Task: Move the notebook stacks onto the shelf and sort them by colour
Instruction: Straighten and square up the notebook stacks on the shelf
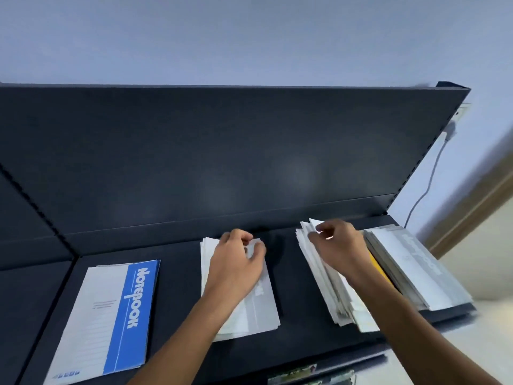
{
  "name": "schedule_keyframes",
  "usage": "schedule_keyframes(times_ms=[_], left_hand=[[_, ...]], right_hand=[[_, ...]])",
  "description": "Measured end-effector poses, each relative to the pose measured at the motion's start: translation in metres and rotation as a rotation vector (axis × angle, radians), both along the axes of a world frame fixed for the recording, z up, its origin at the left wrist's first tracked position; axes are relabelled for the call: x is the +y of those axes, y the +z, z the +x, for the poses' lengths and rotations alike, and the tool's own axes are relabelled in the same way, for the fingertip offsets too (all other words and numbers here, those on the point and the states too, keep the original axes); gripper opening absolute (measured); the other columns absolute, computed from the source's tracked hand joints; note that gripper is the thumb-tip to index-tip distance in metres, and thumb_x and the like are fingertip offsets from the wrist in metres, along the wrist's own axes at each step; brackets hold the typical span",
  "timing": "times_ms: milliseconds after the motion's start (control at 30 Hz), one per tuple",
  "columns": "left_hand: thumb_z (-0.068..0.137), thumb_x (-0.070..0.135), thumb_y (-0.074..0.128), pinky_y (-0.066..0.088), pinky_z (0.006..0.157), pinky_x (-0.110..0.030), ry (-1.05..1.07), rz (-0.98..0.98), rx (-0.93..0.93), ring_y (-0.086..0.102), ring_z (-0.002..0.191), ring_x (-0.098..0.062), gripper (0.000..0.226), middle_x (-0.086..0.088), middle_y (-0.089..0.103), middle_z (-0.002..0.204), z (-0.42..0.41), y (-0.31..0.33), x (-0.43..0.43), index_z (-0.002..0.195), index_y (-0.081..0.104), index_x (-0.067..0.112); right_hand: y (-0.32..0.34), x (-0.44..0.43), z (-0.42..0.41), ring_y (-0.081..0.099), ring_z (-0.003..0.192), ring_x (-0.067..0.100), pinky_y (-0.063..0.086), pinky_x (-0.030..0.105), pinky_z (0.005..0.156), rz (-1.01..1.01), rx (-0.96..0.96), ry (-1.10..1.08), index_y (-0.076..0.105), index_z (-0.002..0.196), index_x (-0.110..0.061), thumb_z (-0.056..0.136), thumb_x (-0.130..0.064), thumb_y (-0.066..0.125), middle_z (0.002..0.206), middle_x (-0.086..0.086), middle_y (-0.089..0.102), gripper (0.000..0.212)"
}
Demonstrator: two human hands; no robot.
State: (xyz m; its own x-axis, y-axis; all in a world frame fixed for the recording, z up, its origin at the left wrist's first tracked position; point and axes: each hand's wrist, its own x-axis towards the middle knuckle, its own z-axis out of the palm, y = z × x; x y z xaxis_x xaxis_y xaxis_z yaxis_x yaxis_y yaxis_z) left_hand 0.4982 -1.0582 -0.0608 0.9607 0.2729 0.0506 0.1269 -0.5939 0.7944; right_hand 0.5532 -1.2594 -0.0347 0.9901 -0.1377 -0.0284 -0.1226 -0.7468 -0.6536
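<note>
middle stack (262, 307) beneath left hand (236, 259), fanned stack (323, 282) beneath right hand (338, 245)

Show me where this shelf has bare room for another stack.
Widest bare shelf lies between the blue notebook and the middle stack under the left hand. A narrower strip separates that from the fanned stack the right hand grips. The right end is crowded.

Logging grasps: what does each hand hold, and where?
Left hand pinches the middle stack's top notebook at its far edge; right hand grips the fanned stack at its far end.
</note>
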Motion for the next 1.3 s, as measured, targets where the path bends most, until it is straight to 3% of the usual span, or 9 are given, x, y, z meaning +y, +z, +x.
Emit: schedule_keyframes(times_ms=[200, 333, 467, 667, 867, 1000, 1067, 1133, 1300], left_hand=[[0.087, 0.062, 0.062, 0.043, 0.075, -0.02, -0.092, -0.369, 0.38, 0.056, 0.097, 0.001, 0.053, 0.016, 0.058, 0.113, 0.015, -0.002, -0.087, 0.126, 0.052, 0.028], [0.073, 0.064, 0.072, 0.051, 0.091, -0.036, 0.053, -0.551, 0.466, 0.061, 0.099, -0.008, 0.06, 0.008, 0.066, 0.11, 0.034, -0.02, -0.127, 0.114, 0.06, 0.022], [0.046, 0.065, 0.087, 0.055, 0.094, -0.046, 0.166, -0.758, 0.543, 0.071, 0.102, -0.023, 0.084, -0.001, 0.076, 0.107, 0.055, -0.043, -0.151, 0.114, 0.069, 0.018], [0.017, 0.067, 0.092, 0.053, 0.096, -0.053, 0.239, -0.733, 0.648, 0.071, 0.105, -0.033, 0.121, -0.007, 0.075, 0.112, 0.082, -0.093, -0.146, 0.124, 0.065, 0.017], [0.075, 0.047, 0.076, 0.056, 0.08, -0.032, 0.087, -0.723, 0.677, 0.077, 0.09, -0.024, 0.053, -0.008, 0.08, 0.098, 0.065, -0.02, -0.152, 0.115, 0.076, 0.012], [0.084, 0.045, 0.066, 0.055, 0.074, -0.03, 0.082, -0.807, 0.648, 0.075, 0.084, -0.024, 0.045, -0.011, 0.079, 0.1, 0.053, -0.022, -0.152, 0.112, 0.076, 0.011], [0.086, 0.044, 0.065, 0.056, 0.073, -0.031, 0.084, -0.852, 0.614, 0.075, 0.085, -0.024, 0.043, -0.012, 0.079, 0.101, 0.048, -0.021, -0.153, 0.112, 0.076, 0.011], [0.088, 0.043, 0.064, 0.058, 0.079, -0.035, 0.064, -0.859, 0.543, 0.075, 0.09, -0.027, 0.043, -0.012, 0.078, 0.105, 0.045, -0.018, -0.155, 0.114, 0.075, 0.011], [0.09, 0.038, 0.069, 0.058, 0.077, -0.028, -0.006, -0.737, 0.177, 0.074, 0.101, -0.013, 0.04, 0.006, 0.076, 0.112, 0.039, 0.001, -0.157, 0.128, 0.061, 0.032]], right_hand=[[-0.011, -0.107, 0.028, 0.054, 0.068, 0.028, 0.039, 0.034, 0.062, -0.143, 0.158, -0.125, 0.052, 0.064, -0.012, 0.09, -0.025, 0.063, 0.058, 0.001, 0.049, 0.031], [-0.059, -0.135, 0.038, 0.057, 0.068, 0.017, 0.045, 0.03, 0.06, 0.029, 0.382, -0.068, 0.056, 0.093, -0.02, 0.09, -0.046, 0.061, 0.072, -0.003, 0.059, 0.027], [-0.077, -0.144, 0.046, 0.062, 0.075, 0.016, 0.045, 0.026, 0.063, 0.277, 0.51, -0.067, 0.063, 0.09, -0.017, 0.088, -0.047, 0.065, 0.08, -0.003, 0.063, 0.03], [-0.063, -0.147, 0.055, 0.068, 0.1, 0.029, 0.057, 0.046, 0.095, 0.465, 0.669, -0.053, 0.053, 0.095, -0.018, 0.084, -0.04, 0.081, 0.107, 0.008, 0.069, 0.037], [-0.058, -0.14, 0.055, 0.074, 0.1, 0.036, 0.057, 0.057, 0.096, 0.645, 0.808, -0.008, 0.059, 0.129, -0.015, 0.077, -0.053, 0.084, 0.112, 0.014, 0.075, 0.069], [-0.069, -0.125, 0.05, 0.051, 0.131, 0.035, 0.044, 0.058, 0.11, 0.339, 0.688, -0.031, 0.041, 0.146, -0.021, 0.059, -0.085, 0.07, 0.143, 0.01, 0.049, 0.113], [-0.071, -0.124, 0.049, 0.043, 0.138, 0.035, 0.041, 0.057, 0.113, 0.264, 0.621, -0.016, 0.034, 0.151, -0.02, 0.07, -0.083, 0.059, 0.148, 0.011, 0.041, 0.105], [-0.064, -0.127, 0.043, 0.057, 0.126, 0.031, 0.051, 0.056, 0.104, 0.434, 0.616, 0.027, 0.033, 0.146, -0.02, 0.066, -0.081, 0.064, 0.138, 0.007, 0.053, 0.106], [-0.044, -0.136, 0.034, 0.071, 0.101, 0.014, 0.062, 0.032, 0.082, 0.719, 0.279, 0.18, 0.029, 0.135, -0.019, 0.096, -0.031, 0.072, 0.112, -0.004, 0.069, 0.06]])
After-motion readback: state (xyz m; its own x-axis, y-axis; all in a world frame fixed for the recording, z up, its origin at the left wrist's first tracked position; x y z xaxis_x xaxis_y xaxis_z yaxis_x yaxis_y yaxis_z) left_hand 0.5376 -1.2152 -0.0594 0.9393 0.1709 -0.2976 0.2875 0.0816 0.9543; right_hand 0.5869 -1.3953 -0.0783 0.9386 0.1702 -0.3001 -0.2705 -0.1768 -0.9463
